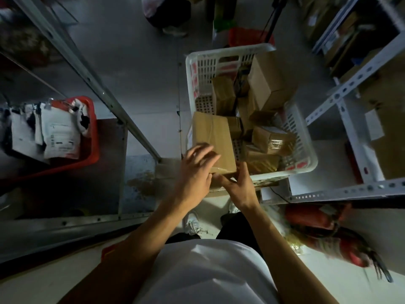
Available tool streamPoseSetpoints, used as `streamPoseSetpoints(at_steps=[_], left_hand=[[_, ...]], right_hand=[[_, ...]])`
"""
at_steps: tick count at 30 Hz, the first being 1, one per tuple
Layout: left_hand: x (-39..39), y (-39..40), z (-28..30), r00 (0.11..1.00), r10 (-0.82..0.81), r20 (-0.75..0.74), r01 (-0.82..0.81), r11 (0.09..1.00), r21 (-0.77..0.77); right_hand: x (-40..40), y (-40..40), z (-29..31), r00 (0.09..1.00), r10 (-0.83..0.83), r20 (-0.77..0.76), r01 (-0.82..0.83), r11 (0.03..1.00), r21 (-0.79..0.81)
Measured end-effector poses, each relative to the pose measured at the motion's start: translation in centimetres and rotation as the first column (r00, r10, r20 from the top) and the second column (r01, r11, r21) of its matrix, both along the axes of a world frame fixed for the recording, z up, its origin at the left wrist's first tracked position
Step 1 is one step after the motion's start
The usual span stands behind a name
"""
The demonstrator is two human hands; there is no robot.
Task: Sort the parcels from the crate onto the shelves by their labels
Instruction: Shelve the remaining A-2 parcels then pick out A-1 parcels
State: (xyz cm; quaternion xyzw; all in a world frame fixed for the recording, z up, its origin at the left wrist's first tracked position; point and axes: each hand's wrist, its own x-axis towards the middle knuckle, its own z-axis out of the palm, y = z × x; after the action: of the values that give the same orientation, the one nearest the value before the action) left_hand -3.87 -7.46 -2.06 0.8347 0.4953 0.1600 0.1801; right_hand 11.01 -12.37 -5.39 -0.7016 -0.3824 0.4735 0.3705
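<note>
On the far left, one red bin (93, 137) sits on the left metal shelving (87, 77), with three or so soft mail bags (59, 134) standing in it, white labels showing. Right of that rack's upright, at the middle, both hands meet on one taped cardboard parcel (213, 137) held at the near left corner of the white crate (306, 150). The left hand (195, 170) lies over the parcel's near left edge, fingers spread and blurred; whether they are curling round the box or only resting on it I cannot tell. The right hand (237, 185) is at the near right corner, fingers and thumb curled round the box's near edge, gripping it. The parcel overlaps the crate's near left rim, tilted slightly.

Inside the crate lie about seven more brown boxes (269, 84), packed at odd angles; the largest stands highest at the far right, and the exact count is hard to fix in the dim light. One white slotted shelving unit (341, 93) stands to the right, cardboard boxes on it. Near right, on the floor, lie two red fire extinguishers (315, 218).
</note>
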Motion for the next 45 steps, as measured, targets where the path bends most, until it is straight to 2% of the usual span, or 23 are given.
streamPoseSetpoints(at_steps=[3, 6, 8, 10, 13, 17, 20, 23, 25, 27, 29, 33, 36, 39, 41, 45], left_hand=[[-0.8, -0.5, -0.4, 0.98, 0.168, 0.105, -0.152, 0.977, -0.149], [-0.8, -0.2, -0.8, 0.941, 0.274, 0.197, -0.184, 0.906, -0.382], [-0.9, 0.0, -1.3, 0.932, 0.29, 0.216, -0.176, 0.886, -0.428], [-1.3, 0.1, -1.9, 0.928, 0.255, 0.27, -0.099, 0.87, -0.483], [-1.6, -0.3, -3.1, 0.964, 0.121, 0.237, 0.018, 0.86, -0.511], [-1.0, -0.3, -3.9, 0.979, 0.0, 0.203, 0.099, 0.872, -0.48], [-0.4, -0.1, -3.7, 0.958, 0.074, 0.276, 0.093, 0.833, -0.545], [0.0, -0.2, -4.1, 0.963, 0.094, 0.253, 0.056, 0.848, -0.528], [0.3, 0.2, -4.2, 0.945, 0.191, 0.265, -0.008, 0.825, -0.565], [0.9, 0.8, -3.5, 0.87, 0.355, 0.341, -0.042, 0.743, -0.667], [1.8, 1.3, -2.2, 0.799, 0.449, 0.399, 0.001, 0.663, -0.748], [3.8, 1.6, -0.5, 0.726, 0.503, 0.468, 0.078, 0.616, -0.784], [5.3, 3.1, 0.7, 0.68, 0.517, 0.519, 0.114, 0.625, -0.772], [6.6, 6.1, 1.8, 0.688, 0.47, 0.553, 0.139, 0.663, -0.736], [7.5, 7.9, 2.5, 0.727, 0.413, 0.548, 0.197, 0.64, -0.743], [9.4, 9.9, 4.3, 0.845, 0.183, 0.503, 0.376, 0.465, -0.801]], right_hand=[[0.7, 0.0, 0.4, 0.991, 0.081, 0.102, -0.09, 0.992, 0.086], [1.2, 0.1, 0.2, 0.941, 0.183, 0.284, -0.22, 0.97, 0.104], [1.0, 0.0, -0.1, 0.916, 0.198, 0.349, -0.239, 0.968, 0.079], [1.0, 0.0, 0.0, 0.96, 0.144, 0.241, -0.16, 0.986, 0.048], [1.6, 0.6, 1.1, 0.999, -0.034, -0.026, 0.033, 0.999, -0.041], [2.2, 1.8, 1.0, 0.997, -0.072, 0.029, 0.075, 0.99, -0.116], [2.9, 2.4, 1.0, 0.993, -0.103, -0.048, 0.095, 0.984, -0.151], [3.6, 2.5, 1.0, 0.986, -0.093, -0.139, 0.069, 0.983, -0.169], [4.4, 2.0, 0.5, 0.964, -0.118, -0.239, 0.077, 0.982, -0.174], [5.2, 1.4, 0.3, 0.912, -0.162, -0.377, 0.098, 0.978, -0.183], [6.5, 0.6, 0.5, 0.872, -0.168, -0.46, 0.099, 0.981, -0.169], [9.9, 0.1, 1.7, 0.828, -0.121, -0.547, 0.061, 0.99, -0.128], [13.0, -0.5, 2.6, 0.815, -0.099, -0.571, 0.05, 0.994, -0.101], [16.0, -1.5, 3.3, 0.804, -0.082, -0.589, 0.047, 0.996, -0.075], [17.6, -2.4, 4.0, 0.806, -0.071, -0.588, 0.039, 0.997, -0.067], [19.7, -4.3, 5.3, 0.847, -0.061, -0.528, 0.028, 0.997, -0.07]])
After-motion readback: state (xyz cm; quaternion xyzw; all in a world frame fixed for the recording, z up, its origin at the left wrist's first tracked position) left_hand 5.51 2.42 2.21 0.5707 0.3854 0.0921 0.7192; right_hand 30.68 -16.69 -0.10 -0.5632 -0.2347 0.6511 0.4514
